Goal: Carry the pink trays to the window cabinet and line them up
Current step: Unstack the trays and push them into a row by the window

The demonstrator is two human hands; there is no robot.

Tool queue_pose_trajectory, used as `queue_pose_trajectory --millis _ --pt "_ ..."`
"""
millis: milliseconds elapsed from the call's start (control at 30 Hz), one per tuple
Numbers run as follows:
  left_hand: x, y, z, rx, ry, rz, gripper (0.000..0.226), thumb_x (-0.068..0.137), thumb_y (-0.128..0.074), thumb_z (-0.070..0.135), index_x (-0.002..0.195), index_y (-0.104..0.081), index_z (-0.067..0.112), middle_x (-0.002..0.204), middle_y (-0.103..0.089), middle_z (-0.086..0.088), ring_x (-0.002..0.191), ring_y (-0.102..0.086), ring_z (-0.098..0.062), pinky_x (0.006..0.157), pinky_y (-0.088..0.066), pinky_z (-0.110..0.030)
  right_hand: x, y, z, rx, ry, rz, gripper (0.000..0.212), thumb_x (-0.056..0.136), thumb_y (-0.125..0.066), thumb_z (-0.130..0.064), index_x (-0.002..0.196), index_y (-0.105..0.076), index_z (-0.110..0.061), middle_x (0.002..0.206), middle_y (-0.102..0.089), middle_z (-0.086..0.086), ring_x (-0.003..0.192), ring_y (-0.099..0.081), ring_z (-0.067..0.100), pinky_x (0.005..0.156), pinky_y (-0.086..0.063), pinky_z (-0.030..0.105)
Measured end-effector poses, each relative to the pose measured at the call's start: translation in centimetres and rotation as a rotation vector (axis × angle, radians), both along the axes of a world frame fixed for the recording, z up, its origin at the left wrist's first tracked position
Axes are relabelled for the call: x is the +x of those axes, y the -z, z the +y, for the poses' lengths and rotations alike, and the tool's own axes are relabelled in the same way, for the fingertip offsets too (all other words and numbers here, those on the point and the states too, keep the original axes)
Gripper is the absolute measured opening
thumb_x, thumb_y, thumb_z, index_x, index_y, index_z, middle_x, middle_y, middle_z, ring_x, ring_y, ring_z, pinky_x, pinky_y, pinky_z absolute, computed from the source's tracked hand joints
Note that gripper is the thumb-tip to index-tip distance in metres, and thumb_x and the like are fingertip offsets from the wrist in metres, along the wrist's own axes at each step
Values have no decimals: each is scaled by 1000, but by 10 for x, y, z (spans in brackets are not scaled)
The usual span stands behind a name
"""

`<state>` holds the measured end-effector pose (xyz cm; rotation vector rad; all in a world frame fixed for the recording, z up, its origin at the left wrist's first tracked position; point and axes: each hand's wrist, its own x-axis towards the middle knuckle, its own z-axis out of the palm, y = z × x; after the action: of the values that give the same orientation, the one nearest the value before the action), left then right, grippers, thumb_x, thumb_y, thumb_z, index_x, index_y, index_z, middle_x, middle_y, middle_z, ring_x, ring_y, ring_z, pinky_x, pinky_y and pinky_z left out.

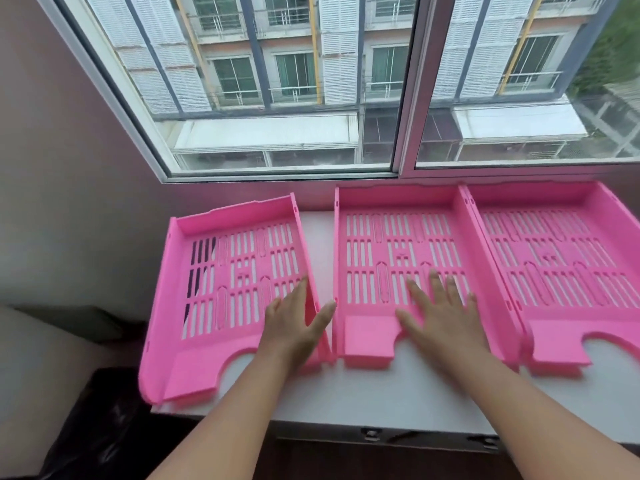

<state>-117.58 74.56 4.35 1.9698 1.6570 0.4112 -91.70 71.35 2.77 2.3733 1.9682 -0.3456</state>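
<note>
Three pink slotted trays lie on the white window cabinet top [346, 389]. The left tray [180, 341] is skewed and overhangs the cabinet's left edge. The middle tray [367, 341] and the right tray [554, 337] sit straight, side by side and touching. My left hand [294, 327] straddles the left tray's right wall, fingers inside, thumb outside, in a loose grip. My right hand [443, 313] rests flat with fingers spread on the middle tray's floor, near its front.
A window frame [408, 98] stands right behind the trays. A beige wall [69, 202] closes the left side. Below the cabinet's left edge sits a dark bag or bin [104, 427]. Metal latches [372, 434] show on the cabinet front.
</note>
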Motion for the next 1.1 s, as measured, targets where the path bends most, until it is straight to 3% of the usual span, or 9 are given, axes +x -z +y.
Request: queue_pose_trajectory --millis 233,467,567,700,800,867,933,1000,1100 --pt "8 -11 19 -26 190 50 99 74 -20 83 154 -14 24 158 -28 2 143 -22 -25 115 -16 -49 3 5 1 6 4 -20 73 81 4 -75 145 19 -45 157 24 4 144 22 27 115 10 55" --pt "13 -12 26 -77 199 18 95 75 -22 79 154 -11 27 161 -21 4 145 -13 -27 115 -14 -54 5 6 4 -17 7 -19 73 79 7 -76 142 24 -45 156 28 3 144 22 29 112 14 56" --pt "13 -17 24 -55 198 24 94 78 -26 78 154 -13 24 161 -22 1 146 -19 -24 115 -19 -47 5 -3 6 -64 2 19 77 80 1 -77 147 18 -44 157 26 3 145 21 29 112 13 57" --pt "16 -19 2 -30 113 -96 92 79 -37 77 153 -14 29 160 -23 6 143 -28 -15 109 -33 -44 10 -27 -3 110 -10 -55 73 89 -22 -66 153 -11 -33 163 -7 5 150 -2 28 115 6 53" --pt "22 -13 -18 28 85 -109 89 80 -47 68 153 -10 31 160 -23 8 142 -31 -14 106 -36 -40 25 -43 -16 379 65 -87 57 90 -51 -40 143 -44 -18 151 -41 14 142 -31 32 118 -11 57" --pt "29 -7 -26 74 67 -95 87 84 -52 58 153 -8 29 160 -26 5 141 -35 -19 105 -39 -40 41 -48 -25 493 135 -102 51 87 -59 -27 135 -53 -12 142 -50 18 133 -43 35 115 -22 57" --pt "37 -2 -29 123 22 -76 85 87 -56 48 154 -7 27 153 -39 0 128 -53 -24 92 -51 -40 57 -48 -35 452 214 -85 55 87 -60 -25 138 -48 -12 143 -48 18 131 -44 35 109 -35 56" --pt "41 0 -30 173 -29 -44 81 88 -54 42 154 -9 26 123 -64 -5 85 -69 -19 59 -57 -29 67 -43 -44 360 287 26 61 89 -57 -28 146 -37 -18 147 -42 15 125 -50 34 87 -54 49" --pt "41 2 -27 169 -55 -19 76 87 -45 40 155 -11 29 63 -54 1 46 -52 -11 35 -35 -18 70 -30 -49 335 344 257 67 94 -53 -22 152 -21 -27 123 -56 10 79 -66 26 47 -53 32"
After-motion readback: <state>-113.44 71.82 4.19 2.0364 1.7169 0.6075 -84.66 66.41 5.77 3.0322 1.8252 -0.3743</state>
